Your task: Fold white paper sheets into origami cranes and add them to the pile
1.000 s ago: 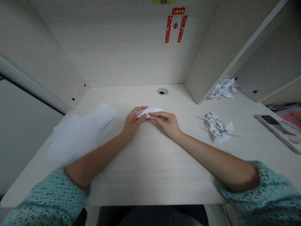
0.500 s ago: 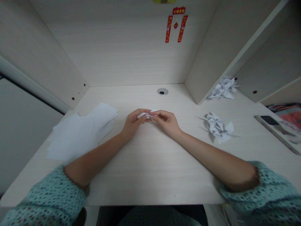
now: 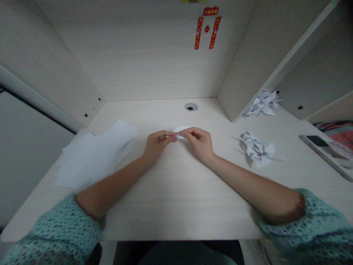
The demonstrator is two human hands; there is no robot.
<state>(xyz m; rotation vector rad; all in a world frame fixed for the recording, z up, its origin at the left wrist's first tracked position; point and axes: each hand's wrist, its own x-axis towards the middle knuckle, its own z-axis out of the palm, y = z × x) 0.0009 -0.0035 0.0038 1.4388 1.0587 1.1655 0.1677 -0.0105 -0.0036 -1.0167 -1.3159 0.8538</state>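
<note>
My left hand and my right hand meet at the middle of a pale wooden desk. Both pinch a small folded piece of white paper between thumb and fingertips. Only the paper's far tip shows past the fingers; the rest is hidden by them. Both forearms lie low over the desk, with teal knitted sleeves pushed up to the elbows.
A loose stack of white paper sheets lies at the left. Several folded paper figures sit right of my hands, and another heap lies behind the partition. A phone rests on a book at the far right. A cable hole is at the back.
The paper was folded smaller and is more covered by the fingers. My right hand closed in and shifted slightly up over it; my left hand stayed in place.
</note>
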